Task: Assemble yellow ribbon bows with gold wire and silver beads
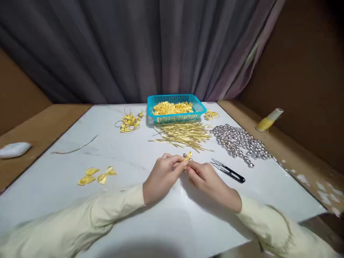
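Note:
Above the middle of the white table, my left hand (pixel 163 175) pinches a small yellow ribbon bow (pixel 188 156). A silver bead (pixel 185 155) shows beside the bow, just past my fingertips. My right hand (pixel 208 179) is closed in a pinch close against the bow; its fingers hide what they hold. Beyond both hands lies a pile of gold wire ties (pixel 185 134). Thread snips (pixel 228 171) with black handles rest to the right of my right hand. Loose yellow bows (pixel 107 175) lie to the left of my left hand.
A turquoise basket (pixel 176 120) of yellow bows stands at the back. Silver beads (pixel 239 141) spread at the right. Finished-looking bows with loops (pixel 130 123) lie back left, near a single cord (pixel 75 147). A yellow thread spool (pixel 268 120) stands on the right ledge.

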{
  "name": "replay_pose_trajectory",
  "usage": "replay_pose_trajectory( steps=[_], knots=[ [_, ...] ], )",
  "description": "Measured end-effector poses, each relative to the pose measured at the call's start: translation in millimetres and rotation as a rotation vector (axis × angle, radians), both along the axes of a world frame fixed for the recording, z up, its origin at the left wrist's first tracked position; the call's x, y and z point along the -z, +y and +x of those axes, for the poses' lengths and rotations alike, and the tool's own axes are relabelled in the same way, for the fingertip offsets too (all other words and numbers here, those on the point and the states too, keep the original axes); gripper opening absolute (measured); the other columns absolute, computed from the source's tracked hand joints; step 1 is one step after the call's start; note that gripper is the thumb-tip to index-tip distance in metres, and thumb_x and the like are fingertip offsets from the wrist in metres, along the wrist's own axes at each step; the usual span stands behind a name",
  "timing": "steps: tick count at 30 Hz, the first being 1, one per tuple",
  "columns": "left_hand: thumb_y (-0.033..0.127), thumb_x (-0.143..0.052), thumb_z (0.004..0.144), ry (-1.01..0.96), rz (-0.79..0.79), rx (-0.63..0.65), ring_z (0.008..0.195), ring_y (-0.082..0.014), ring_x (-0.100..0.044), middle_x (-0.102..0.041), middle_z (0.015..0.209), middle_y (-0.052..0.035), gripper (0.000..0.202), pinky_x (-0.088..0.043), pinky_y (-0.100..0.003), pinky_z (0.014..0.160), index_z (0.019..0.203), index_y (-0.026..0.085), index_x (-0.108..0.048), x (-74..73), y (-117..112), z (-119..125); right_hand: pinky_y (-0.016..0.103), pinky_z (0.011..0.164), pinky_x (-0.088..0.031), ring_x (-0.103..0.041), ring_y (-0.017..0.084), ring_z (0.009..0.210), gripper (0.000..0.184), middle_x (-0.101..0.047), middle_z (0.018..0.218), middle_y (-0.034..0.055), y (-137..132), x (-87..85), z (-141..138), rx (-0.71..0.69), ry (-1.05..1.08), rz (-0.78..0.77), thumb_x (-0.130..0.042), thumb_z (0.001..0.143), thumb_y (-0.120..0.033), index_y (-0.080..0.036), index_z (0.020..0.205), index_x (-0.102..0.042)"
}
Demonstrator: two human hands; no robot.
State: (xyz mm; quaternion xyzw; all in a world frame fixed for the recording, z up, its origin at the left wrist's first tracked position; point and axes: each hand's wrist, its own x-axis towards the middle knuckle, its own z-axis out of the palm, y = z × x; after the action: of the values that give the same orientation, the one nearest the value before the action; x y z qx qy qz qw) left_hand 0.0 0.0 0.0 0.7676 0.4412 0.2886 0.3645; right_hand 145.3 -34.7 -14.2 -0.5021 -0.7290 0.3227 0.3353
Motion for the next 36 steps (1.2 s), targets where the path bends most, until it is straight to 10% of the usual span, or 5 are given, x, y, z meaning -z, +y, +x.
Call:
replay_pose_trajectory(
  steps=[11,36],
  knots=[
    [0.025,-0.053,0.080,-0.354,-0.393,0.094,0.079,-0.0148,-0.059,-0.068,0.083,-0.0031,0.021,-0.044,-0.022,0.071,0.091,0.014,-0.067,-8.2,1.2,1.9,0.020,0.048,-0.032,-0.042,0.009,0.041,0.028,-0.046,0.044,-0.0051,1.2,-4.9,3.4,0.015,-0.010,-0.038,-0.034,0.084,-0.016,-0.018,0.058,-0.044],
    [0.034,-0.055,0.078,-0.098,0.067,-0.092,0.075,-0.0174,-0.061,-0.069,0.077,-0.0028,0.022,-0.044,-0.024,0.068,0.079,0.017,-0.069,0.3,3.0,-2.0,0.021,0.046,-0.026,-0.037,0.008,0.044,0.020,-0.042,0.051,-0.0051,-0.6,0.1,1.5,-0.055,-0.044,0.067,-0.039,0.087,-0.025,-0.018,0.069,-0.044]
  ],
)
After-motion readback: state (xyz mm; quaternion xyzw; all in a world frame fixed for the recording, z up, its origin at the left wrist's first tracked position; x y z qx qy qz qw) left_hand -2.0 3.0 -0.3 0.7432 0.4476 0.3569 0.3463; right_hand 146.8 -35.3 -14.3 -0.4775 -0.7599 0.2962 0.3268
